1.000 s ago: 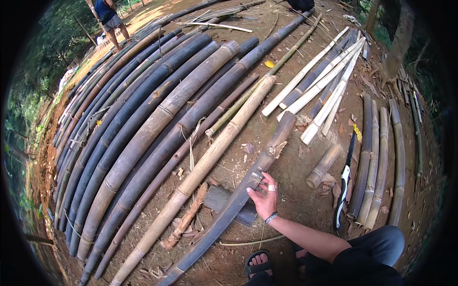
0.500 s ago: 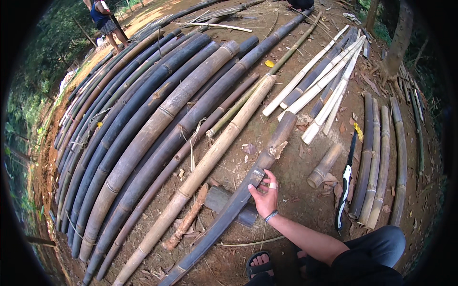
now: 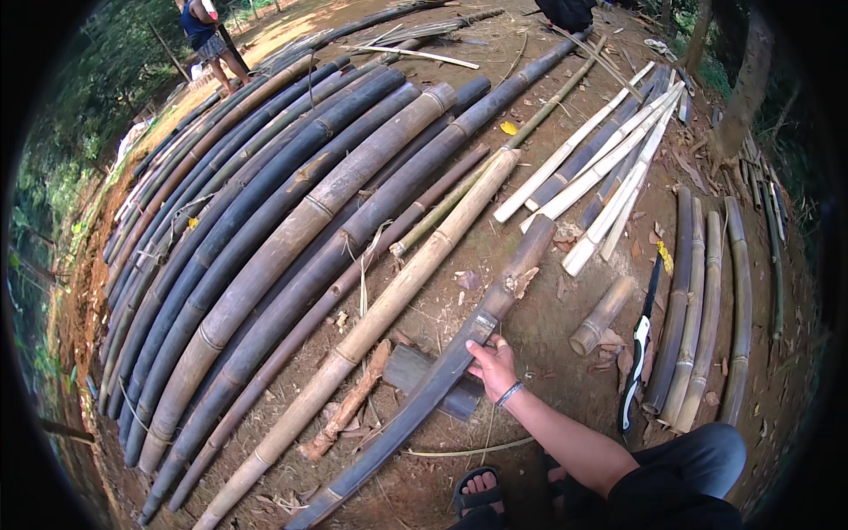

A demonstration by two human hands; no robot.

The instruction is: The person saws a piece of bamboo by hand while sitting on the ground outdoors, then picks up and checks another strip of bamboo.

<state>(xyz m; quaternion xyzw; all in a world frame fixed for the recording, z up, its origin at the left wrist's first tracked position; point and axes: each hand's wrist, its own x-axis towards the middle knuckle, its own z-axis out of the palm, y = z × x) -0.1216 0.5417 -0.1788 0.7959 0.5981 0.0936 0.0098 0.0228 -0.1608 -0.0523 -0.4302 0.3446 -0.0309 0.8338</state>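
Touching the dark bamboo pole (image 3: 446,364) with the right hand (image 3: 495,365), above the visible middle of its length. Laying the thumb over the near edge and bending the other fingers beside it; not managing to tell a firm grip from a light hold, with fingertips partly hidden.

Taking clock positions from this hand. Tracing the dark pole from 1 o'clock down to 8 o'clock, crossing over a short dark bamboo piece (image 3: 408,368) at 9.

Noting a brown stick (image 3: 347,402) between 8 and 9, and a pale long pole (image 3: 392,297) at 10, before the row of poles (image 3: 265,265).

Recording pale split strips (image 3: 618,199) at 1, a short brown bamboo piece (image 3: 602,315) at 2, and a white-and-black-handled saw (image 3: 638,353) at 3, lying near four bamboo lengths (image 3: 703,336).

Seeing a person (image 3: 201,35) far off toward 11.
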